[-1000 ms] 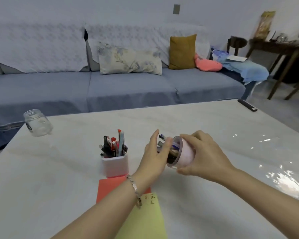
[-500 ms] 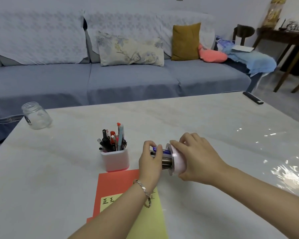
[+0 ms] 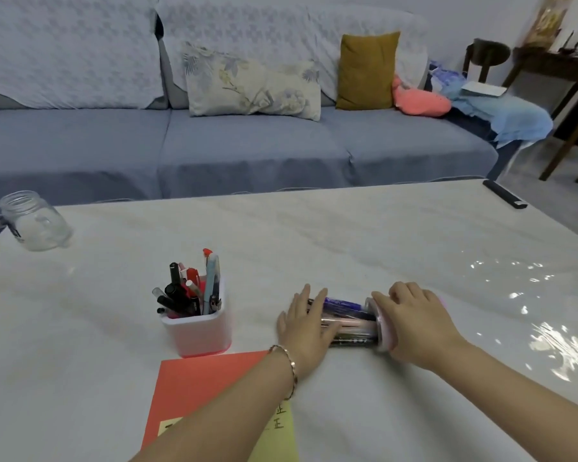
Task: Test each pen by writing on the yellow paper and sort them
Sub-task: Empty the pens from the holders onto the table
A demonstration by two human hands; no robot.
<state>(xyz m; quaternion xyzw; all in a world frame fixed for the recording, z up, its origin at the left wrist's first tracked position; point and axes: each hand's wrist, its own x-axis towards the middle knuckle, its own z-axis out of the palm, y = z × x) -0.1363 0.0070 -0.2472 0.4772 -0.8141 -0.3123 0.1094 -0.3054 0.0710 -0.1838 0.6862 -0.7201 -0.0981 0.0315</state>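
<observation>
A bundle of pens [image 3: 349,320] lies on the white table [image 3: 314,235], sticking out of a pale pink round cup [image 3: 386,335] tipped on its side. My right hand [image 3: 417,325] grips that cup from above. My left hand [image 3: 306,323] rests flat on the pens' free ends, fingers spread. A pink square holder [image 3: 199,333] with several pens stands upright to the left. The yellow paper [image 3: 277,435] with written marks lies on an orange sheet [image 3: 194,385], partly hidden by my left forearm.
A clear glass jar [image 3: 34,221] stands at the table's far left corner. A black remote [image 3: 504,194] lies at the far right edge. A blue sofa [image 3: 247,141] with cushions runs behind the table. Glare patches mark the table's right side.
The tipped cup came down to the table and slid right, drawing off the pens. My left hand went from pinching the pen ends to lying flat on them.
</observation>
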